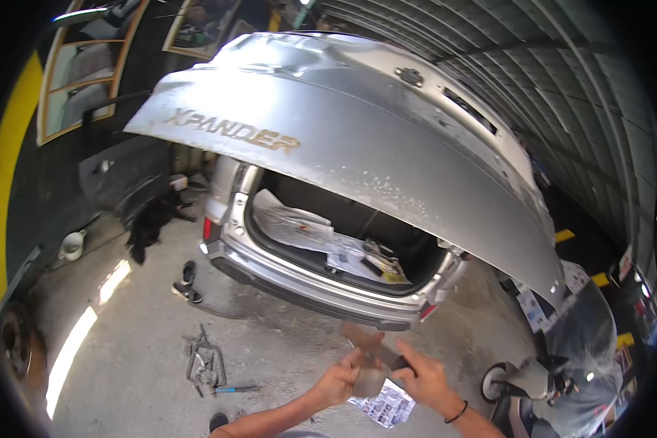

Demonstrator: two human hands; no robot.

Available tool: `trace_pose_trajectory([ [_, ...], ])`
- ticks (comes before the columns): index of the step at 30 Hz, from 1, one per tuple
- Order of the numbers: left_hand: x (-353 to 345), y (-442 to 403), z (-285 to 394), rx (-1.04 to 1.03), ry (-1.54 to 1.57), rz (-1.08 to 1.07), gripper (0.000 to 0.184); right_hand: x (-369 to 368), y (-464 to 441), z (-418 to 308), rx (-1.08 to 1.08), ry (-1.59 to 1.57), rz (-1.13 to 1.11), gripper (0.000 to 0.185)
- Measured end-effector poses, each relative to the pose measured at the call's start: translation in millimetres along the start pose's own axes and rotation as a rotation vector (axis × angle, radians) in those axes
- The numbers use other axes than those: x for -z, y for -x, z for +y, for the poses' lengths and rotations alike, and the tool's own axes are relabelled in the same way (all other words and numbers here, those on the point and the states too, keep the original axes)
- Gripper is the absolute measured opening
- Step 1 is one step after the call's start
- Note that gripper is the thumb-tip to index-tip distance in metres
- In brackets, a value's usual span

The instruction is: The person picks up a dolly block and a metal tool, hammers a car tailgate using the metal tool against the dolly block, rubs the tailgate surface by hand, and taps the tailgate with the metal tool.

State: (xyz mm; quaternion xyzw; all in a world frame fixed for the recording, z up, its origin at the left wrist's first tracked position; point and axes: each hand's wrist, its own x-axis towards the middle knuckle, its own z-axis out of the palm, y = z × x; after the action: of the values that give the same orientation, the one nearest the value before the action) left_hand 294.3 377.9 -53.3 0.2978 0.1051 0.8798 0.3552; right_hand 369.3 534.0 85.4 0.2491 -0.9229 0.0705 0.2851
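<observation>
My left hand [339, 379] is closed on a flat, brownish-grey piece [370, 381] in front of the car's rear bumper. To its right, my right hand [425, 376], with a dark band at the wrist, has its fingers curled round a dark object [401, 367] that meets the flat piece. A brown flat part [360, 335] sticks out above my fingers. Beyond the hands, a silver tailgate [328, 117] marked XPANDER stands raised over the open trunk. Below the hands lies a printed sheet [387, 406].
Papers [292, 223] and small items lie in the trunk. On the floor at the left are black shoes [187, 283], a metal tool frame [206, 361] and a blue-handled tool [236, 389]. A covered motorbike [580, 350] stands at the right.
</observation>
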Motion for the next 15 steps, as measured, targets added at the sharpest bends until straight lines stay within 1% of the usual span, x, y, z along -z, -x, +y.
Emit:
trace_pose_trajectory([
  [1, 11, 16, -18, 0.016, 0.066, 0.098, 0.071, -8, 5, 5, 0.059, 0.086, -0.157, 0.053],
  [2, 17, 27, -24, 0.034, 0.131, 0.19, 0.067, -17, 10, 16, 0.18, 0.186, -0.219, 0.052],
  [3, 15, 33, -20, 0.008, 0.116, 0.214, 0.067, -21, 6, 19, 0.206, 0.158, -0.213, 0.052],
  [5, 4, 49, -11, 0.033, 0.23, 0.432, 0.058, -27, 0, 18, 0.305, 0.047, -0.245, 0.052],
  [6, 11, 54, -9, 0.012, 0.235, 0.432, 0.036, -28, -10, 20, 0.385, 0.016, -0.109, 0.055],
  [7, 21, 59, -6, -0.001, 0.223, 0.449, 0.036, -13, -27, 15, 0.392, 0.074, 0.04, 0.058],
  [8, 33, 67, -2, -0.066, 0.177, 0.427, 0.035, 11, -46, 10, 0.392, 0.138, 0.191, 0.062],
  [9, 50, 77, 1, -0.125, 0.133, 0.401, 0.038, 31, -65, 16, 0.378, 0.163, 0.303, 0.07],
  [10, 68, 87, 6, -0.174, 0.139, 0.257, 0.042, 58, -89, 19, 0.372, 0.247, 0.301, 0.079],
  [11, 83, 101, 6, -0.177, 0.134, 0.254, 0.042, 81, -115, 19, 0.314, 0.429, 0.233, 0.085],
  [12, 86, 109, 14, -0.196, 0.047, 0.41, 0.045, 94, -136, 19, 0.253, 0.611, 0.165, 0.091],
  [13, 88, 118, 22, -0.218, -0.038, 0.565, 0.048, 94, -149, 18, 0.26, 0.615, 0.17, 0.091],
  [15, 98, 138, 42, -0.221, -0.079, 0.536, 0.045, 90, -177, 10, 0.181, 0.513, 0.03, 0.103],
])
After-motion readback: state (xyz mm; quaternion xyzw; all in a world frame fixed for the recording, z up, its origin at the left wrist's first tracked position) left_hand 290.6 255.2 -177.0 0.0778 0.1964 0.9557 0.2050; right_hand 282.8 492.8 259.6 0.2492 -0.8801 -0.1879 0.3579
